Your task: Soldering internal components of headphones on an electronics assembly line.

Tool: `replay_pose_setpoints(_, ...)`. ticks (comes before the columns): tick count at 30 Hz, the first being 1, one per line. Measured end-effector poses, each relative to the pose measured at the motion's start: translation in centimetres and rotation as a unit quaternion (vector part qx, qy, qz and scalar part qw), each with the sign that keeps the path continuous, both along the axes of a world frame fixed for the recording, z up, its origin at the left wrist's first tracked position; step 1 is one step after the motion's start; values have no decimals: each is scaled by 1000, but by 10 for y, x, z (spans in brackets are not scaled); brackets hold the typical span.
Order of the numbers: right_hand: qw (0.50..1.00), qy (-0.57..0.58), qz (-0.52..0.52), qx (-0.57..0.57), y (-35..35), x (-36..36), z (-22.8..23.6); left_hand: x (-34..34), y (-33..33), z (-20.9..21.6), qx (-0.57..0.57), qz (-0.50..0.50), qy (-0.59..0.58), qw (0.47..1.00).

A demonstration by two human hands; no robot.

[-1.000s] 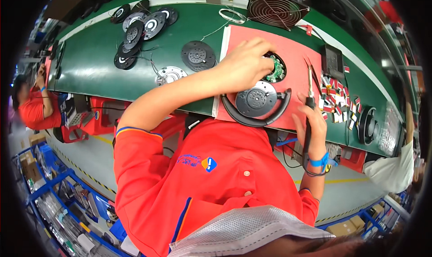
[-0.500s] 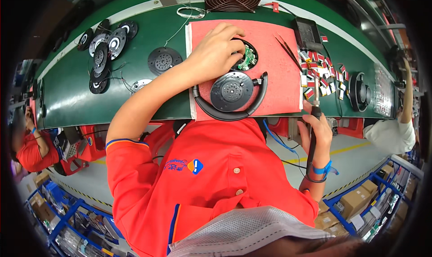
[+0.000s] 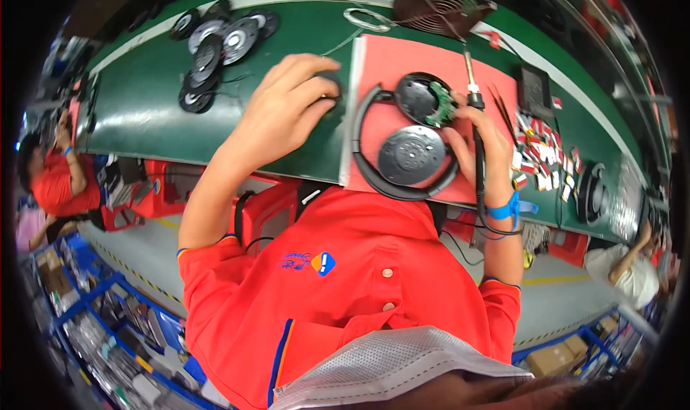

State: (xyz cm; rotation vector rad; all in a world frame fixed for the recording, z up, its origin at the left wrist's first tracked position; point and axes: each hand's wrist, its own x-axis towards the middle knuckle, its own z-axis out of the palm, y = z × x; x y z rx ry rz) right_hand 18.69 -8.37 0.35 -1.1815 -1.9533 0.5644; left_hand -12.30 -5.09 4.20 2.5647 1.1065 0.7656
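My left hand (image 3: 280, 112) is over the green table left of the pink mat, its fingers curled round a black speaker disc (image 3: 328, 85) that they largely hide. My right hand (image 3: 490, 140) is closed on a soldering iron (image 3: 475, 99), its metal tip pointing away from me. Fingers of the same hand touch the edge of an opened ear cup (image 3: 413, 97) with a green circuit board (image 3: 442, 107) inside. That cup belongs to black headphones (image 3: 366, 167) lying on the mat. A round black speaker plate (image 3: 411, 155) lies within the curve of the headband.
Several loose speakers (image 3: 208, 54) lie at the far left. A wire coil (image 3: 369, 20) and a fan (image 3: 438, 7) are at the back. Right of the pink mat (image 3: 388, 51) are tweezers (image 3: 503, 112), a black tray (image 3: 533, 90) and scattered small battery packs (image 3: 543, 151).
My left hand has left the ear cup and moved left to the speaker disc. My right hand has brought the soldering iron up over the mat, beside the ear cup. The view has shifted.
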Motion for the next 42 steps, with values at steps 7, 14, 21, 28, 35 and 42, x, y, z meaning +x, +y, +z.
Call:
replay_pose_setpoints(7, 995, -26, 96, 27, 33, -12, 3, -67, -73, -15, -100, 145, 55, 983)
replay_pose_setpoints(14, 988, -32, 134, 64, 54, -29, 2, -49, -61, -40, -54, 121, 94, 987)
replay_pose_setpoints(21, 988, -76, 52, 123, 28, 2, 10, -64, -43, -15, 23, 184, 40, 982)
replay_pose_setpoints(28, 990, 116, 72, 32, -14, -14, 19, 46, -41, 5, -363, 64, -550, 749)
replay_pose_setpoints(35, 964, 260, 37, -38, -25, -51, 2, 94, -49, -22, -335, -18, -662, 670)
replay_pose_setpoints(42, 983, 94, 107, 120, -11, -28, 14, 47, -60, -30, -373, 11, -538, 756)
